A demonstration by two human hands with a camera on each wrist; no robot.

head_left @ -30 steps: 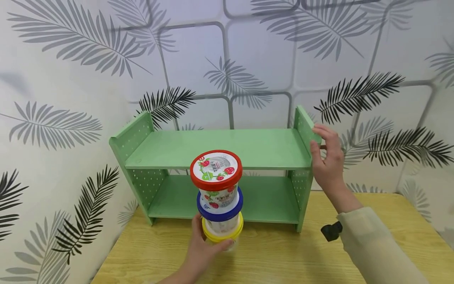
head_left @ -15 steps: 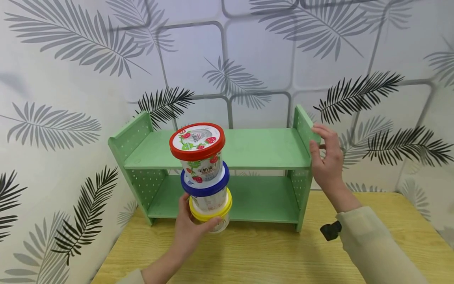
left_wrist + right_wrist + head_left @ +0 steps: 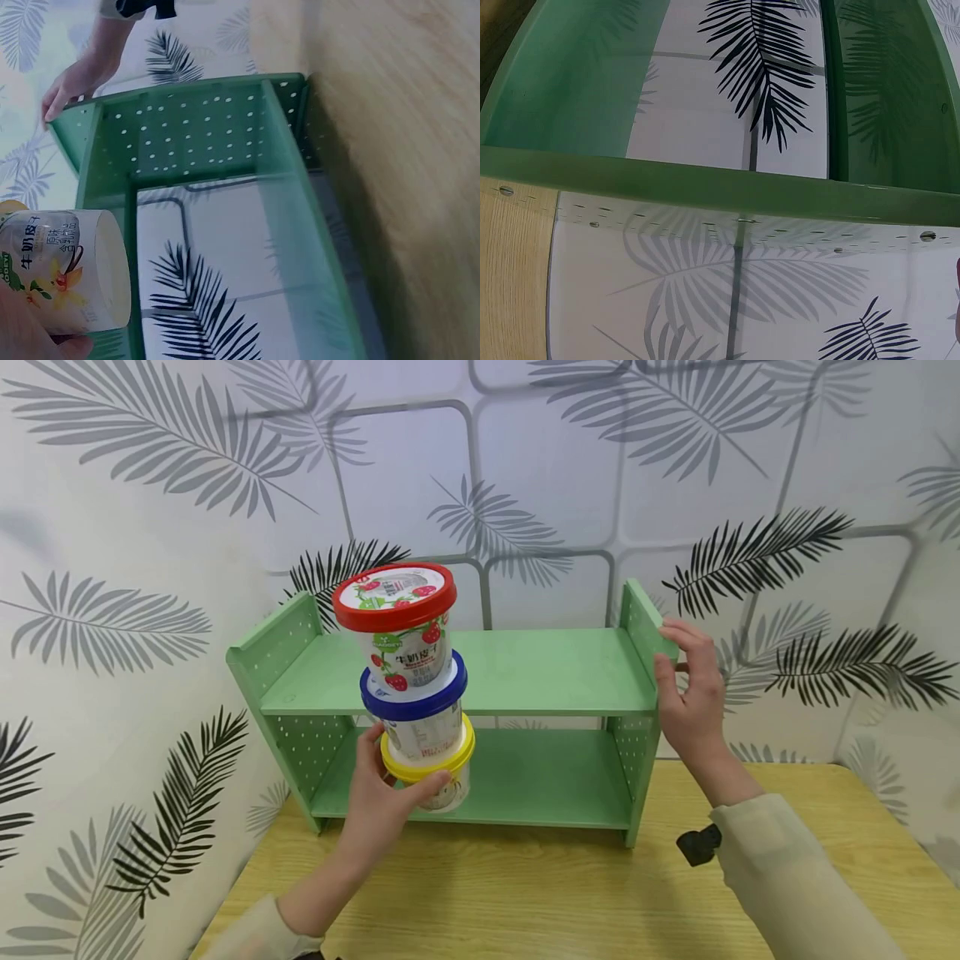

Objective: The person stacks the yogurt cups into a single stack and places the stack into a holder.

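Observation:
Three lidded paper tubs stand stacked and slightly tilted: a red-lidded tub (image 3: 411, 653) on top, a blue-lidded tub (image 3: 425, 737) in the middle, a yellow-lidded tub (image 3: 453, 790) at the bottom. My left hand (image 3: 377, 806) grips the bottom tub, holding the stack in the air before the green two-tier shelf (image 3: 555, 670). In the left wrist view, the bottom tub (image 3: 64, 277) shows its printed side, close to the shelf. My right hand (image 3: 693, 700) holds the front edge of the shelf's right side panel, near its top.
The shelf stands on a wooden table (image 3: 540, 893) against a wall (image 3: 547, 468) with a leaf pattern. Perforated side panels (image 3: 258, 647) rise above the upper board at both ends. The lower board (image 3: 547, 777) lies beneath it.
My left hand has raised the stack of tubs, moving it up and to the left, from low before the shelf to above upper-board height. My right hand stays on the side panel.

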